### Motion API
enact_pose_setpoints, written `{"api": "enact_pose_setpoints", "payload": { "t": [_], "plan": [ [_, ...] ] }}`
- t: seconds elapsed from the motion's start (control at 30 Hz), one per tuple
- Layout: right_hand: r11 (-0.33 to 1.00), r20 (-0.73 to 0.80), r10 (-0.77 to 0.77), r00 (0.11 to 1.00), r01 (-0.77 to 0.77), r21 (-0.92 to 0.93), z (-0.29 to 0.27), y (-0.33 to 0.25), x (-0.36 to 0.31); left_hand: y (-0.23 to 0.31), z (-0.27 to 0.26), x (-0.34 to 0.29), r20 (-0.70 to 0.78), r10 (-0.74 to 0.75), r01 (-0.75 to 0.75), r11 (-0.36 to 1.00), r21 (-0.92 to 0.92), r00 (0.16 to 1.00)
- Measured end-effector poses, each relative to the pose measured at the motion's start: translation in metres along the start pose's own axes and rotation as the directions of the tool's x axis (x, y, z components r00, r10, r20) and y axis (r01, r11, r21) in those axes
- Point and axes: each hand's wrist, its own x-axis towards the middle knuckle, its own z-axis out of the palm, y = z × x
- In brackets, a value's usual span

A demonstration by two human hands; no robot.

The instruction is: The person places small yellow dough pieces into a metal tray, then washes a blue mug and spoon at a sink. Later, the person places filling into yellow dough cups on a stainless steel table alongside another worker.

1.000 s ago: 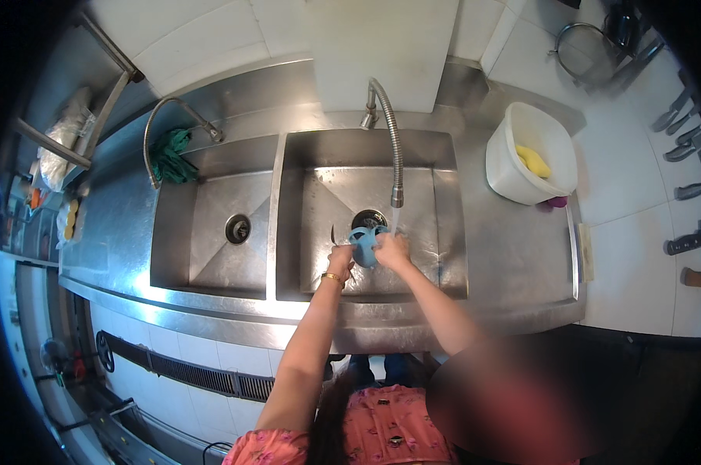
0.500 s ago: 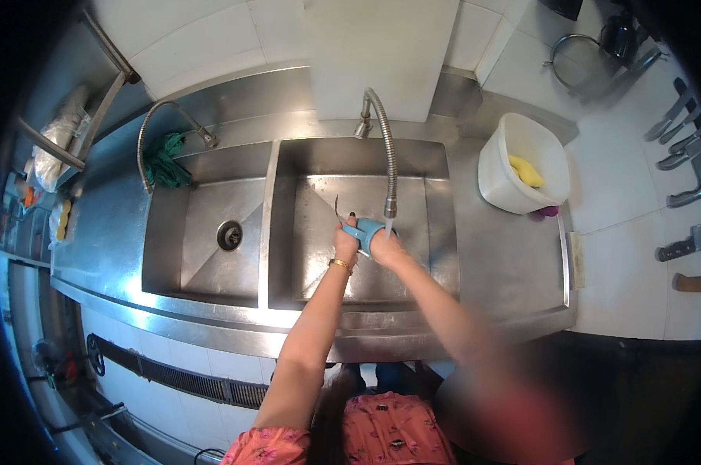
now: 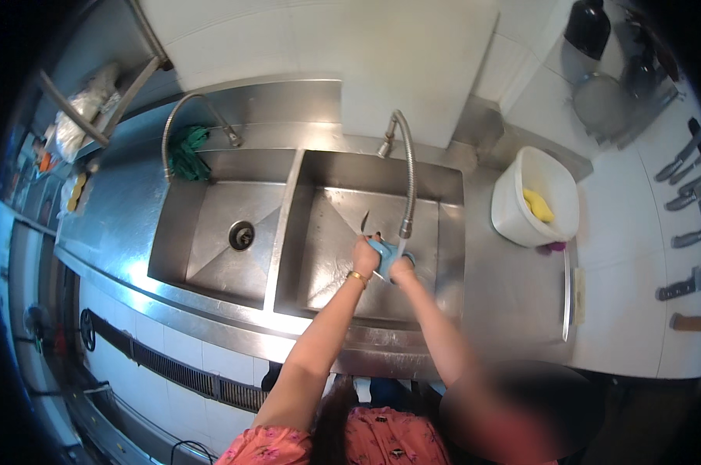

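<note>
My left hand (image 3: 365, 254), with a gold-coloured bracelet at its wrist, is closed around the side of a blue mug (image 3: 387, 251). A thin, curved metal utensil (image 3: 364, 222) sticks up beside the same hand; its kind cannot be made out. My right hand (image 3: 402, 270) is curled against the mug at its near right side, its fingertips hidden. Water runs from the spring-hose faucet (image 3: 406, 227) just above onto the mug and right hand. Both hands are over the right-hand sink basin (image 3: 327, 271).
To the left is a second steel basin (image 3: 211, 209) with a drain and its own hose faucet (image 3: 166, 151), beside a green cloth (image 3: 187, 153). A white tub (image 3: 513, 205) with a yellow item (image 3: 538, 206) stands on the right counter. Knives (image 3: 680, 201) hang on the right wall.
The view has shifted, so the sinks appear farther right and lower. Both hands remain at the mug under the running water; the right hand now sits more at its near side.
</note>
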Motion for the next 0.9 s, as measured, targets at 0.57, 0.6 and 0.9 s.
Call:
{"api": "enact_pose_setpoints", "payload": {
  "t": [0.57, 0.6, 0.9],
  "plan": [
    [0.651, 0.522, -0.357, 0.775, 0.607, -0.457, -0.020, -0.022, -0.037, -0.021, -0.008, 0.002, 0.040, 0.028, -0.035, 0.981, 0.192, 0.999],
    [0.494, 0.539, -0.316, 0.781, 0.620, -0.609, -0.021, -0.018, -0.035, -0.023, -0.007, 0.004, 0.031, 0.038, -0.044, 0.977, 0.210, 0.999],
    [0.570, 0.484, -0.290, 0.826, 0.555, -0.606, -0.011, -0.012, -0.026, -0.031, 0.005, 0.011, -0.023, 0.231, -0.224, 0.961, 0.159, 0.973]
  ]
}}
